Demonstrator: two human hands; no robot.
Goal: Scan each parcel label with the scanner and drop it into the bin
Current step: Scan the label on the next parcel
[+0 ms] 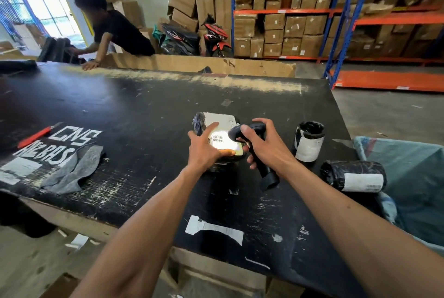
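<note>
Left hand (204, 147) clamps the black-wrapped parcel (217, 139) on the black worktable (144, 110), fingers spread and curled over its top, thumb along the near side. Right hand (262, 144) is wrapped around the black handheld scanner (254, 151), head tipped down at the parcel, handle angling back toward the camera. Bright light pools on the white label (219, 140), and barcode lines show through the glare, though the print is too washed out to read. Right of the scanner, a second wrapped parcel (309, 141) stands upright with its own white label. Nearer the table's right edge, a third parcel (354, 176) lies on its side, touching or nearly touching the teal sack (413, 177) that hangs open just beside the table. Over on the left, a red box cutter (39, 135) lies by white painted lettering, with a grey rag (74, 170) just below. Far side of the table, another person (113, 31) leans over a cardboard edge, one hand flat on the tabletop. Stacked cartons (288, 31) fill the blue-and-orange racking behind.
</note>
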